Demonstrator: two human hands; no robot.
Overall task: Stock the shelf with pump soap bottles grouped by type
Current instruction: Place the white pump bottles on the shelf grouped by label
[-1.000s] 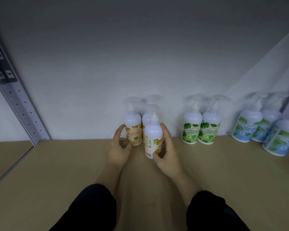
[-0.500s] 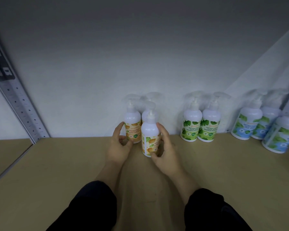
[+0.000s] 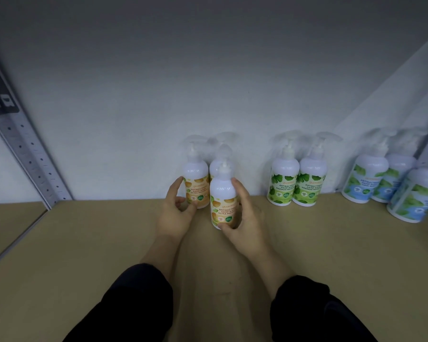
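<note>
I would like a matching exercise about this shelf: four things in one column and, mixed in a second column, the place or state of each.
Things
1. front orange-label bottle
2. green-label bottles
3. blue-label bottles
4. left hand

Places or states
A. at the far right of the shelf
B. held by the right hand
C. at the left orange-label bottle by the wall
D. a pair standing between the orange and blue groups

Pairs: 1-B, 2-D, 3-A, 4-C
</note>
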